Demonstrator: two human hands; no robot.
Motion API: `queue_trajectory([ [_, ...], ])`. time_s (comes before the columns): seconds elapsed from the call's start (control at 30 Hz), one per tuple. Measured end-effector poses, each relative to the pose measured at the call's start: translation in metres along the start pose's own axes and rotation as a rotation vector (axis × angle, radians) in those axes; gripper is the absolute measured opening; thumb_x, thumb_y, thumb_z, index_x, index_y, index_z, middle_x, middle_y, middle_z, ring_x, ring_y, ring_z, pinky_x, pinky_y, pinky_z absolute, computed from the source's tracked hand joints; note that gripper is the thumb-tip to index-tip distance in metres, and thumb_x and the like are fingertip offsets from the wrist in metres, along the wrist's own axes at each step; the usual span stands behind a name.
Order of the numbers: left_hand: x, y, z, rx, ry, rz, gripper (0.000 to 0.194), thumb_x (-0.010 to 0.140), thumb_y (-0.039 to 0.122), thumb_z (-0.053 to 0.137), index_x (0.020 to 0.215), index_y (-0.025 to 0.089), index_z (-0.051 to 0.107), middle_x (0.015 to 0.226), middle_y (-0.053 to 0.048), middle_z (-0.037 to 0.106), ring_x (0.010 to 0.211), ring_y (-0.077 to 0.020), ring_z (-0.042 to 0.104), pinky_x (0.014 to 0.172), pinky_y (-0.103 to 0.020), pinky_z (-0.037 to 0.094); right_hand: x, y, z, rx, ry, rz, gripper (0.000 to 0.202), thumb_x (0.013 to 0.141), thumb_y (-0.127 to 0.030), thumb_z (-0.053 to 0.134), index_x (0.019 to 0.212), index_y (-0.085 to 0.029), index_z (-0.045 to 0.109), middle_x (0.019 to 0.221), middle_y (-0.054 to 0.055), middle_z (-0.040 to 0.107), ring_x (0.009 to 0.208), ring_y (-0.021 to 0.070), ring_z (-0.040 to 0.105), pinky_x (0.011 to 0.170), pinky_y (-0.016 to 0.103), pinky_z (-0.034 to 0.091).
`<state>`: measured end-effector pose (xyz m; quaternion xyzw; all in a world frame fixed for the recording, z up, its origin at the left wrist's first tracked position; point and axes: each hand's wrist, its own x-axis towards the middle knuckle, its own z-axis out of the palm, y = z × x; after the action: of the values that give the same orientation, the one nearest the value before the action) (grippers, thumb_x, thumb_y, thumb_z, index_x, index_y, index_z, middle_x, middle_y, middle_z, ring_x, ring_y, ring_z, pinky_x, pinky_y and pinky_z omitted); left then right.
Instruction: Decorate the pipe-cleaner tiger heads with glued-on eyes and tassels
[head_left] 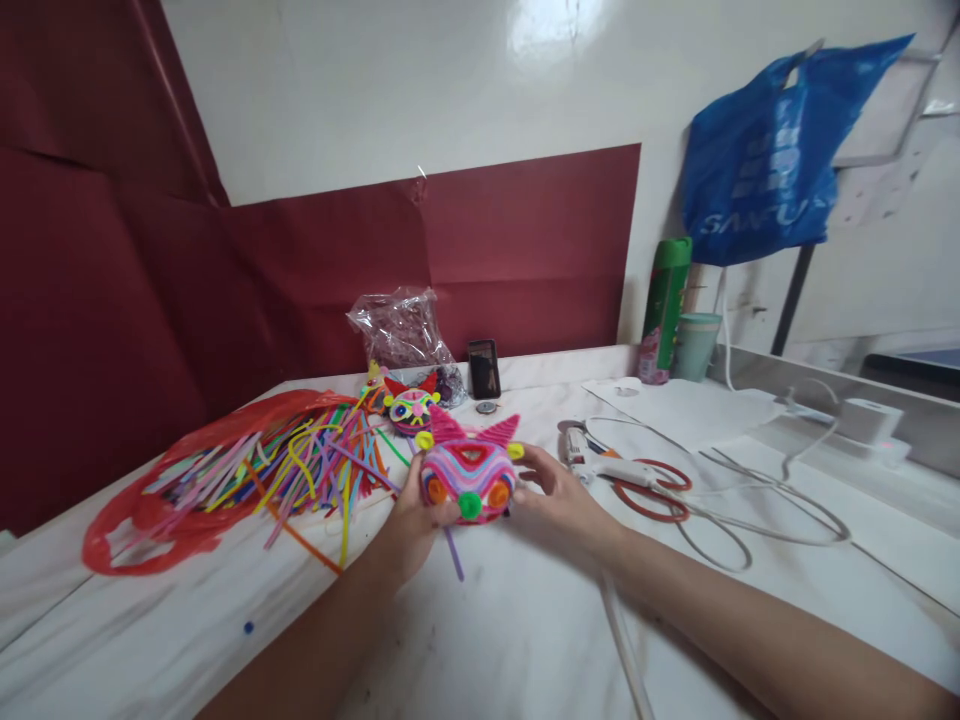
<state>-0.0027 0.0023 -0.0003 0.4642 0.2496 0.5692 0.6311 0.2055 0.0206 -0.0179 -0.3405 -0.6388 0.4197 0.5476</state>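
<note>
Between my two hands is a pipe-cleaner animal mask (pixel 491 462), striped pink, purple and blue, with pink pointed ears, orange eyes and a green nose. My left hand (pixel 420 515) grips its left edge, thumb on the front near the nose. My right hand (pixel 559 490) is closed at its right edge, fingers by the yellow ear tuft. Below the mask a purple pipe cleaner (pixel 454 556) sticks out; where it joins is hidden. Just behind stands a second animal face (pixel 412 408) with red ears.
Loose pipe cleaners (pixel 300 455) lie on a red plastic bag (pixel 112 548) at left. At right are a white glue gun (pixel 600 462), red-handled scissors (pixel 651 497) and looping cables. A phone (pixel 484 370) leans at the back, with a green spray can (pixel 666 310) and cup (pixel 697 347) further right.
</note>
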Motion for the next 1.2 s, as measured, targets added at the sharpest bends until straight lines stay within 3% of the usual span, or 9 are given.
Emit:
queue_trajectory([
  [0.07,-0.003,-0.001,0.002,0.004,-0.071,-0.027,0.096,0.052,0.014,0.082,0.135,0.028,0.036,0.113,-0.007,0.065,0.109,-0.0285,0.059,0.097,-0.045,0.044,0.000,-0.005,-0.003,0.050,-0.146,-0.068,0.083,0.054,-0.062,0.077,0.124,-0.025,0.052,0.133,0.011,0.052,0.125,0.0302,0.044,0.103,0.045,0.035],
  [0.17,-0.007,-0.002,0.005,0.054,-0.083,-0.034,0.093,0.054,0.014,0.082,0.134,0.028,0.037,0.115,-0.008,0.064,0.109,-0.0280,0.059,0.094,-0.041,0.046,-0.001,-0.009,-0.005,0.145,-0.306,-0.050,0.084,0.056,-0.064,0.075,0.126,-0.024,0.052,0.133,0.012,0.053,0.125,0.0300,0.045,0.103,0.045,0.035],
  [0.3,-0.007,-0.006,0.005,0.146,-0.085,-0.033,0.089,0.052,0.015,0.084,0.129,0.027,0.041,0.117,-0.008,0.062,0.108,-0.0267,0.059,0.091,-0.037,0.047,-0.005,-0.005,-0.002,0.191,-0.345,0.036,0.085,0.053,-0.066,0.076,0.122,-0.021,0.055,0.124,0.014,0.060,0.122,0.0319,0.049,0.099,0.047,0.038],
  [0.4,-0.005,-0.007,0.005,0.120,-0.083,0.023,0.087,0.052,0.015,0.083,0.127,0.028,0.041,0.121,-0.007,0.059,0.107,-0.0248,0.059,0.088,-0.034,0.048,-0.007,-0.003,0.001,0.178,-0.308,0.061,0.083,0.052,-0.065,0.077,0.120,-0.021,0.057,0.123,0.014,0.061,0.121,0.0327,0.050,0.098,0.047,0.040],
  [0.53,-0.001,-0.006,0.004,0.126,-0.009,0.141,0.066,0.054,0.013,0.081,0.111,0.026,0.051,0.117,-0.005,0.059,0.104,-0.0216,0.058,0.084,-0.029,0.048,-0.008,-0.001,0.005,0.103,-0.143,-0.011,0.081,0.055,-0.060,0.078,0.123,-0.023,0.053,0.123,0.014,0.060,0.118,0.0328,0.052,0.098,0.050,0.040],
  [0.7,0.003,0.000,-0.002,0.208,0.105,0.098,0.041,0.062,0.018,0.077,0.100,0.019,0.061,0.099,-0.007,0.067,0.100,-0.0244,0.061,0.082,-0.033,0.048,-0.010,0.007,0.008,-0.155,0.068,-0.082,0.084,0.062,-0.046,0.079,0.134,-0.026,0.040,0.131,0.013,0.053,0.119,0.0308,0.051,0.101,0.050,0.040],
  [0.87,0.004,-0.009,-0.003,0.104,-0.057,0.114,0.068,0.062,0.022,0.078,0.125,0.022,0.054,0.128,-0.012,0.058,0.123,-0.0314,0.049,0.100,-0.040,0.041,-0.016,0.014,0.012,-0.476,0.151,-0.265,0.081,0.071,-0.035,0.072,0.139,-0.025,0.029,0.138,0.014,0.044,0.129,0.0296,0.041,0.108,0.048,0.033],
  [1.0,0.003,-0.014,-0.004,0.249,0.026,0.175,0.095,0.050,0.012,0.084,0.135,0.026,0.043,0.140,-0.011,0.047,0.132,-0.0342,0.038,0.105,-0.042,0.038,-0.025,0.014,0.021,-0.628,0.078,-0.381,0.084,0.077,-0.026,0.066,0.144,-0.027,0.017,0.143,0.016,0.035,0.133,0.0319,0.035,0.107,0.050,0.036],
  [1.2,0.012,0.000,-0.017,0.363,-0.001,0.229,0.095,0.043,0.010,0.086,0.128,0.027,0.047,0.137,-0.010,0.049,0.128,-0.0338,0.044,0.101,-0.040,0.043,-0.030,-0.005,0.025,-0.604,0.002,-0.491,0.081,0.077,-0.015,0.060,0.145,-0.029,0.018,0.141,0.013,0.034,0.132,0.0288,0.035,0.104,0.044,0.041],
])
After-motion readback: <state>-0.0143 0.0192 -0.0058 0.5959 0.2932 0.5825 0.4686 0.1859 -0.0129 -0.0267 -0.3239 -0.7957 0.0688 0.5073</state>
